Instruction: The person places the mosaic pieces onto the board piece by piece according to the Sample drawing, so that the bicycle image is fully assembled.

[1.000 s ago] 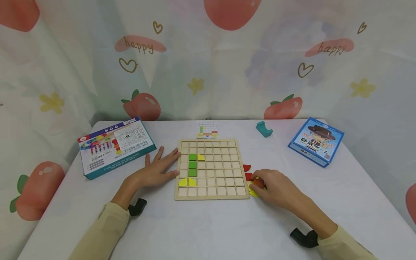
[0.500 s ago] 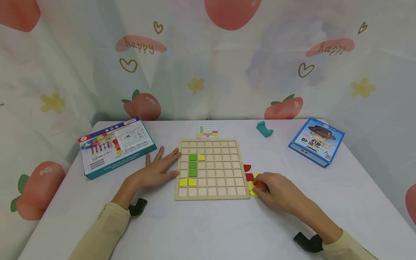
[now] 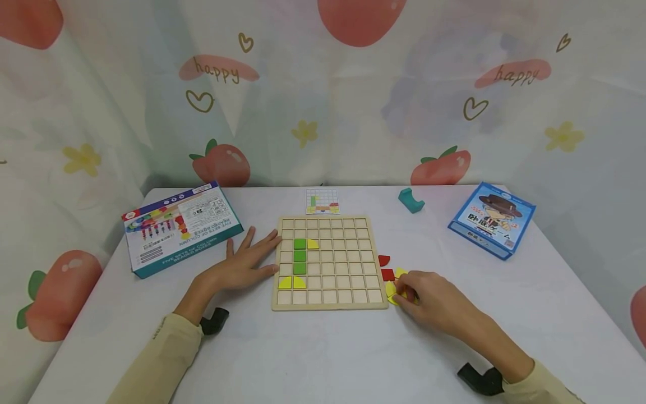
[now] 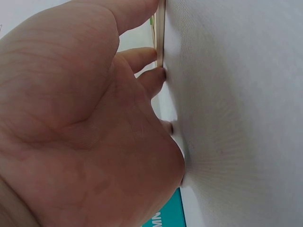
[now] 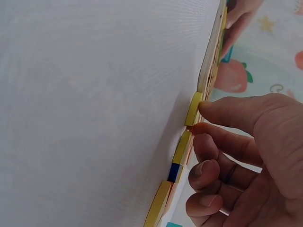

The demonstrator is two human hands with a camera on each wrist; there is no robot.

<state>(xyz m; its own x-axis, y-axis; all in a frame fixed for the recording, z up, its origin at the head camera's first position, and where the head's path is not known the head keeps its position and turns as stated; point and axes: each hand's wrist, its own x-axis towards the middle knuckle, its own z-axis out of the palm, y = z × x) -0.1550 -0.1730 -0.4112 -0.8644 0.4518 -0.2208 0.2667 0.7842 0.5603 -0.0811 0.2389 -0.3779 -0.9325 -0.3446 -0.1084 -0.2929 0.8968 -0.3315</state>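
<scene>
My left hand [image 3: 244, 266] lies palm down with fingers spread, its index fingertip and thumb on the left edge of a wooden grid board [image 3: 343, 269]. Green squares [image 3: 300, 256] and yellow curved-edge pieces [image 3: 299, 283] sit in several cells. Right of the board my right hand [image 3: 429, 294] reaches over loose pieces, thumb and index finger at a yellow piece [image 5: 193, 109]. The other fingers are curled in. I cannot tell whether the piece is pinched or only touched. Two red pieces [image 3: 387, 275] lie just beyond; my hand partly hides further yellow pieces [image 5: 182, 146].
A pattern card [image 3: 323, 202] lies behind the board. A teal curved block [image 3: 411, 201] stands at the back right. A white and teal box [image 3: 181, 230] is at the left, a blue box [image 3: 492, 220] at the right.
The right hand has shifted slightly right and toward the body, uncovering more of the yellow and red pieces. An orange piece under its fingers has gone from the head view. The left hand stays still.
</scene>
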